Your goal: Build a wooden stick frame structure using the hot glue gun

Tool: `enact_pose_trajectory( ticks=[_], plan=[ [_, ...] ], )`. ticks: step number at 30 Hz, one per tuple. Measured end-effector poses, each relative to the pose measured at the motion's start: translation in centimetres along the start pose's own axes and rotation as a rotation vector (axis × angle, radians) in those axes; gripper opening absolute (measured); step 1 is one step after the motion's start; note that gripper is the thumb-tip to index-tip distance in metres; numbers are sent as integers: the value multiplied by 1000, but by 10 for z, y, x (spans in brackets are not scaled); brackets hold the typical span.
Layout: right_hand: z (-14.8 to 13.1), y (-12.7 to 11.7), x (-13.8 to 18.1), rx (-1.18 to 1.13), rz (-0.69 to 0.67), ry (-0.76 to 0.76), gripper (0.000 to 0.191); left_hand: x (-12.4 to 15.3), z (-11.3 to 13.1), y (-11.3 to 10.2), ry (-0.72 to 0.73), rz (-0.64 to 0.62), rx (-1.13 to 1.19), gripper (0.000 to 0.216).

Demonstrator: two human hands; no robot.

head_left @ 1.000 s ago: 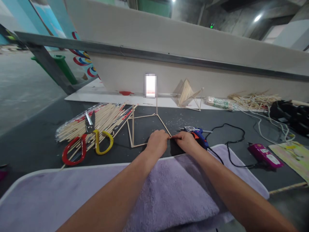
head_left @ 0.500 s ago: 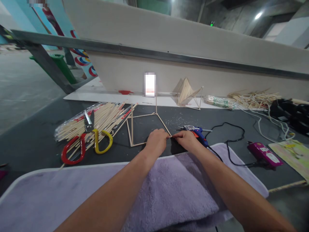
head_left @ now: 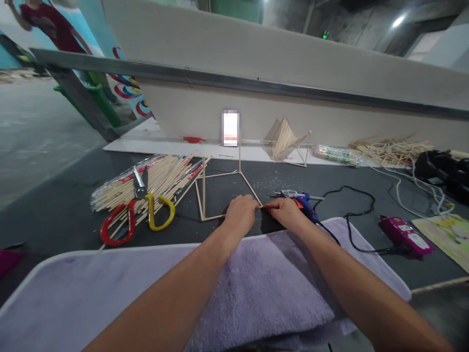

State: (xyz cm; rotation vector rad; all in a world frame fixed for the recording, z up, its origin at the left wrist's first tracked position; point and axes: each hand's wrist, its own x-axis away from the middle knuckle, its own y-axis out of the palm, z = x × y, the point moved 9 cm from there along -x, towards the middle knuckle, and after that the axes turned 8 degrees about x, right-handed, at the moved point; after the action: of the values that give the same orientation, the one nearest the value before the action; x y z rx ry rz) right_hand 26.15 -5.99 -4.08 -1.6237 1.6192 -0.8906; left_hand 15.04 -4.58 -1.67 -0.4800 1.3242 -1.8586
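Note:
A frame of thin wooden sticks (head_left: 204, 195) stands on the dark tabletop, with a four-sided base and a few upright sticks. My left hand (head_left: 241, 211) is closed at its near right corner, the fingertips pinching the sticks there. From the other side, my right hand (head_left: 284, 210) pinches the same corner, fingers pressed together. The exact joint between my fingertips is mostly hidden. Just beyond my right hand lies a blue glue gun (head_left: 302, 199), partly covered by that hand. Scissors (head_left: 139, 188) with one red and one yellow handle rest on a bundle of loose sticks (head_left: 172, 173) at the left.
A purple towel (head_left: 271, 288) lies under my forearms. Against the board stand a lit phone (head_left: 230, 128) and a stick model (head_left: 285, 139). To the right are a wrapped stick bundle (head_left: 335, 154), a magenta box (head_left: 405, 235) and cords. A person (head_left: 54, 29) is at the far left.
Both hands keep their pinch at the frame's corner. The whole view has shifted slightly, so things sit a little further right. More of the person at the far left now shows.

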Motion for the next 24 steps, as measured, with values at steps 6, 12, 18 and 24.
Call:
enact_pose_trajectory(
  ticks=[6,12,18,24],
  plan=[
    [-6,-3,2,28,9,-40,36,2,1,0,-33,-24,1,28],
    [-5,-4,2,41,8,-11,34,4,0,1,-61,-35,22,28],
    [-5,-3,3,24,9,-21,34,4,2,-1,-25,-11,19,27],
    [-6,-5,3,33,24,-31,34,4,1,0,-50,-37,10,27]
  ],
)
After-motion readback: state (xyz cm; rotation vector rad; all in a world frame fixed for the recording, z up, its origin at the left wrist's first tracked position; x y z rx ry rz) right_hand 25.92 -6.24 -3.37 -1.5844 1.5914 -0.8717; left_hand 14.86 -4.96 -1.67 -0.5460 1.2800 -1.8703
